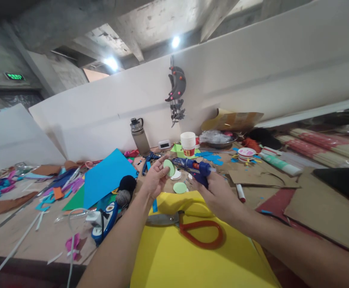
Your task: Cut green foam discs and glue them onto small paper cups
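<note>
My left hand (155,178) pinches a small pale green paper circle (169,167) and holds it up over the table. My right hand (218,194) grips a blue hot glue gun (194,168) by its handle, with the nozzle pointing left at the circle. A second green circle (179,187) and a white disc (176,175) lie on the table just below. Scissors with orange-red handles (192,231) rest on a yellow sheet (192,256) in front of me.
A blue sheet (107,178), a grey water bottle (140,137), stacked paper cups (188,144), cardboard pieces (261,176), a white marker (240,193), yarn balls (125,190) and coloured scraps crowd the table. A white board wall (252,72) stands behind with a grey moon ornament (177,86).
</note>
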A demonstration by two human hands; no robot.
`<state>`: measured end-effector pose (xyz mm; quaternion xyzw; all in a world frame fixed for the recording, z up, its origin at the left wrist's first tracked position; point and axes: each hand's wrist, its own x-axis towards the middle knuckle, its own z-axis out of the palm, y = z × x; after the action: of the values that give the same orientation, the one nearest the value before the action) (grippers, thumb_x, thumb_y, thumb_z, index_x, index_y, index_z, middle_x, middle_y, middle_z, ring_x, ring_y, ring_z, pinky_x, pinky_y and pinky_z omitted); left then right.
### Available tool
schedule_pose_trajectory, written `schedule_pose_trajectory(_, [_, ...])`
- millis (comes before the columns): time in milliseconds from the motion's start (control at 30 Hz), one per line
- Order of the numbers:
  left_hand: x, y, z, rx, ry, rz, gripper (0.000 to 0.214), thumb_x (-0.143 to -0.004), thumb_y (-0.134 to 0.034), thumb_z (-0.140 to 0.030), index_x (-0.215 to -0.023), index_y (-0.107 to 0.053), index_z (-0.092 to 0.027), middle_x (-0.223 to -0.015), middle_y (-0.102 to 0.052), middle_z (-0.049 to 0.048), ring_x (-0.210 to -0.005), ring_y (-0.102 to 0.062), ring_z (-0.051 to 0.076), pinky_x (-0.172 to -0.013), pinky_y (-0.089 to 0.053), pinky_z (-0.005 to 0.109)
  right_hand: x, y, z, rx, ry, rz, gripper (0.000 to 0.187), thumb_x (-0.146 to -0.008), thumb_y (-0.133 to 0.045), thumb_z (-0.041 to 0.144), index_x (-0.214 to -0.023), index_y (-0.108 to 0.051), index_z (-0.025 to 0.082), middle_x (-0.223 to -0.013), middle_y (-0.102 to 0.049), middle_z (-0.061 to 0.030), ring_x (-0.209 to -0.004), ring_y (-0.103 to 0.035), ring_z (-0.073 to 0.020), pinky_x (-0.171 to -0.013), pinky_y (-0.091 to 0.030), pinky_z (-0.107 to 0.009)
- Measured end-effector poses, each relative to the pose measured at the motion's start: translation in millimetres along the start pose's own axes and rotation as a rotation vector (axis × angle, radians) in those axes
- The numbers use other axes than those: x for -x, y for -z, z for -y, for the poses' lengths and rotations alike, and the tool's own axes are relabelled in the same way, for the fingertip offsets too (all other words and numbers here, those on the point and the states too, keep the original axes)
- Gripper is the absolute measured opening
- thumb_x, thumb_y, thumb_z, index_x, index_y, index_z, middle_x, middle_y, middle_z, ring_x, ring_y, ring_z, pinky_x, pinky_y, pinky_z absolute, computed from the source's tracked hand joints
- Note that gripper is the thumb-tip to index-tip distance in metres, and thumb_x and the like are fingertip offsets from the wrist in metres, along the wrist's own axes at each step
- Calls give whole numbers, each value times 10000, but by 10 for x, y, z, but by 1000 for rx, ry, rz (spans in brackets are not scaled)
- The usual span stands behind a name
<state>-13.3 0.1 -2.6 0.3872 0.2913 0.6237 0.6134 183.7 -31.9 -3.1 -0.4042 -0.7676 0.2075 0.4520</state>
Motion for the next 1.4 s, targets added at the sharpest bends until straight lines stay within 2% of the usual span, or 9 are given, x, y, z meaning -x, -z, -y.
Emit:
schedule_pose_trajectory(200, [-19,60,-39,-46,-32,20,605,-596,-825,-144,-1154,-593,-173,-659,-616,-43,-564,-581,63,-532,-444,139,-4,6,9,-27,45,2,315,-899,-450,290,-1143,-605,165,-1030,-695,-109,-939,-622,-260,-817,-473,-375])
schedule_pose_trajectory(367, [-30,101,-41,-95,-29,43,634,-602,-815,-143,-1192,-585,-180,-692,-647,-24,-590,-596,74,-542,-436,145,-7,-1,9,-43,42,3,298,-891,-462,283,-1119,-612,164,-1016,-699,-103,-892,-624,-248,-795,-475,-364])
schedule_pose_trajectory(533, [-37,86,-43,-49,-40,35,593,-609,-810,-131,-1162,-598,-170,-713,-645,-21,-580,-585,64,-517,-434,138,1,3,12,-40,45,8,296,-888,-453,280,-1102,-619,161,-988,-694,-100,-887,-618,-246,-798,-466,-360])
schedule_pose_trajectory(733, [-58,91,-51,47,-60,-23,552,-615,-810,-134,-1124,-602,-177,-741,-632,-17,-557,-565,61,-486,-450,154,24,-7,28,-24,-48,86,292,-882,-475,318,-1059,-629,145,-924,-684,-111,-857,-613,-259,-770,-469,-370])
schedule_pose_trajectory(1033, [-72,101,-64,85,-70,-76,510,-631,-799,-136,-1101,-611,-200,-765,-645,-10,-594,-583,69,-495,-461,143,50,-48,17,-38,-73,135,340,-887,-445,349,-1100,-603,137,-983,-671,-132,-891,-606,-263,-787,-463,-378])
schedule_pose_trajectory(1233, [-87,123,-68,116,-91,-91,515,-627,-801,-131,-1106,-620,-189,-776,-658,-13,-578,-576,60,-505,-453,147,48,-56,16,-6,-79,145,331,-876,-430,365,-1025,-621,140,-974,-676,-146,-895,-614,-279,-797,-460,-392])
schedule_pose_trajectory(1400, [-99,163,-57,134,-94,-100,481,-659,-779,-136,-1108,-621,-199,-789,-655,-15,-578,-561,59,-528,-462,169,45,-41,15,-12,-87,125,346,-874,-445,348,-1082,-611,128,-971,-674,-146,-902,-609,-286,-798,-461,-402])
